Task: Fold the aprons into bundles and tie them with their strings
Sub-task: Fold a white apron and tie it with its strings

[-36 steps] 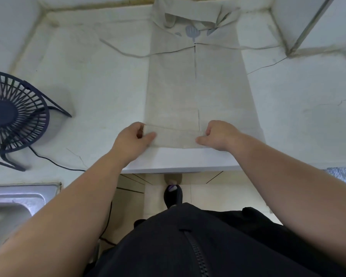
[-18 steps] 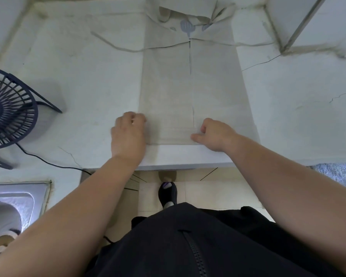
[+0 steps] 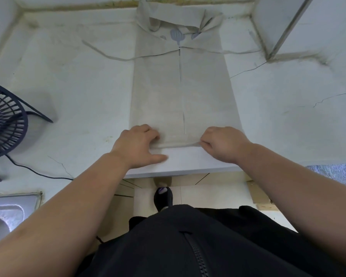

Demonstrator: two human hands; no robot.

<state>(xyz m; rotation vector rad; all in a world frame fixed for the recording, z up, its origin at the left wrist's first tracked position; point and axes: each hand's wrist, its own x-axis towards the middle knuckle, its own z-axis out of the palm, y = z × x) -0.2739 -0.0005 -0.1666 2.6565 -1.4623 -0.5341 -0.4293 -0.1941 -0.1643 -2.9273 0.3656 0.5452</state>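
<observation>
Two-handed hold on apron (image 3: 184, 92): left hand (image 3: 137, 145) curled over its near-left corner, right hand (image 3: 223, 144) pinching near-right. Beyond knuckles, flat beige rectangular cloth.

From my end the apron (image 3: 180, 92) reads as matt beige cloth, finely woven and softly creased, with a flat pale-blue print (image 3: 176, 35) at its far end. Its strings (image 3: 108, 55) are the same dull fabric. The table (image 3: 78, 96) under the apron is a hard white surface, matt and slightly rough, with hairline cracks (image 3: 246, 71). Left of the apron, the fan (image 3: 4, 124) has a dark, smooth, satin grille; I cannot tell whether it is plastic or coated metal. Its cable (image 3: 36, 172) looks black and rubbery. Nearer than the apron and to its left, the sink (image 3: 6, 212) is bare metal with a soft sheen. Nearer still, the floor (image 3: 214, 188) is pale smooth tile and the person's jacket (image 3: 158, 246) is black matt cloth with a glossier zip (image 3: 196, 254).
</observation>
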